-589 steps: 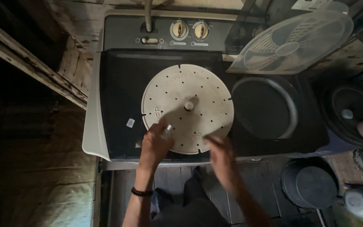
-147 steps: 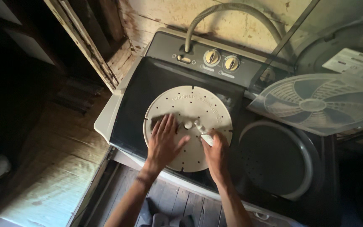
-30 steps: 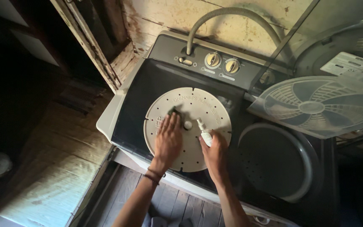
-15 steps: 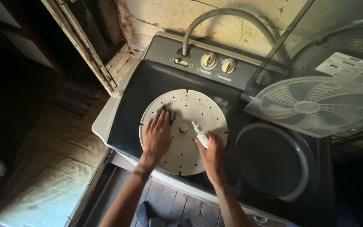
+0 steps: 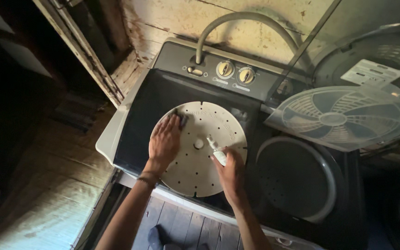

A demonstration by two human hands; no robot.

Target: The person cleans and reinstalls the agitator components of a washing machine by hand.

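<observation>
1. Dim wooden room, worn plank floor (image 5: pixel 47 185); we stand over a dark twin-tub washing machine (image 5: pixel 135 115) against a stained wall.
2. On its left tub lies a pale perforated disc (image 5: pixel 195 176), flat, so we can work across its face.
3. Our left hand (image 5: pixel 164 141) presses flat, fingers together, on a dark cloth (image 5: pixel 181 121) at the disc's upper left edge.
4. Our right hand (image 5: pixel 230 173) is closed around a small white bottle (image 5: pixel 216 152), its nozzle aimed at the disc's centre.
5. Beyond sit two dials (image 5: pixel 234 71), a grey hose (image 5: pixel 246 21) and a translucent fan-patterned lid (image 5: pixel 339 118).

Bare arms, no sleeves in sight

Left hand (image 5: pixel 164 141) has a thin dark band around the wrist (image 5: pixel 147 178); right hand (image 5: pixel 230 173) wears nothing, no rings or watch that I can spot. Dark shoe (image 5: pixel 155 237) down on the floorboards.
</observation>
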